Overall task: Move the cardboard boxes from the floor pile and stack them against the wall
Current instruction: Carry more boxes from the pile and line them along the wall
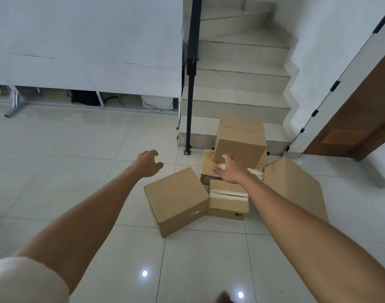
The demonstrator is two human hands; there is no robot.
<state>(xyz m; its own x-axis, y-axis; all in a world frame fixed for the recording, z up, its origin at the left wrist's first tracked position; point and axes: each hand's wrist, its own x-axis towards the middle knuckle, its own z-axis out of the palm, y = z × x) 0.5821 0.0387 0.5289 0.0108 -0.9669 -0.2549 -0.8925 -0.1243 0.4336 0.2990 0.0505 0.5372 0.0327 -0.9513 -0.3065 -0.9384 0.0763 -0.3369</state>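
Note:
A pile of brown cardboard boxes lies on the tiled floor at the foot of the stairs. The top box sits on a flat taped box. In front lie a tilted box, a small taped box and a large leaning box on the right. My right hand reaches out with spread fingers in front of the top box's near face; contact is unclear. My left hand hovers over the floor left of the pile, fingers loosely curled, holding nothing.
A black railing post stands just left of the pile. Tiled stairs rise behind it. A white partition on metal feet fills the left, with cables beneath. A wooden door is at the right.

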